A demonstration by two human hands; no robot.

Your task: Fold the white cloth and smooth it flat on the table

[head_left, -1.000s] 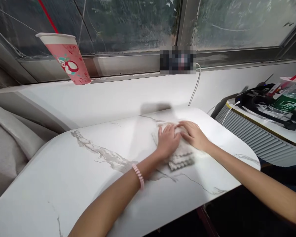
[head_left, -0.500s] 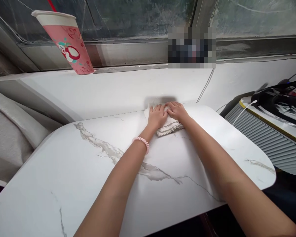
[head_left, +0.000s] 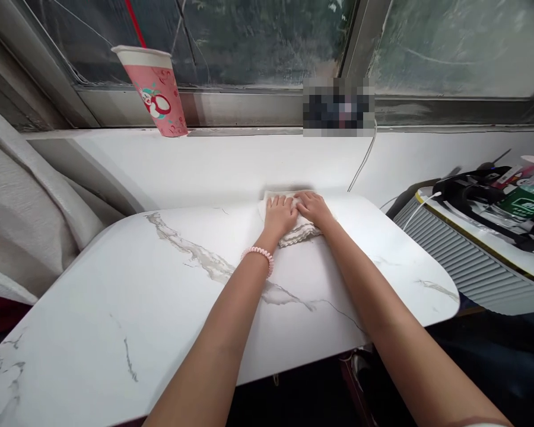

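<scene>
A folded off-white cloth (head_left: 299, 235) with a scalloped edge lies on the white marble-patterned table (head_left: 169, 314), close to the wall at its far edge. My left hand (head_left: 279, 216) rests palm down on the left part of the cloth, its fingers stretched forward. On the cloth's right part lies my right hand (head_left: 314, 209), also flat, with fingers extended and its thumb near the left hand. Both hands press from above, and neither visibly grips a fold. A pink coiled band (head_left: 258, 254) circles my left wrist.
A pink paper cup (head_left: 158, 98) with a red straw stands on the windowsill. Near it, a blurred-out object (head_left: 339, 108) has a cable (head_left: 363, 159) running down the wall. Right of the table is a ribbed white cabinet (head_left: 465, 256) bearing clutter. A pale curtain (head_left: 31, 196) hangs left.
The view has shifted, so the cup and window sit lower and more of the right-hand clutter shows. Both hands remain flat on the cloth near the table's far edge.
</scene>
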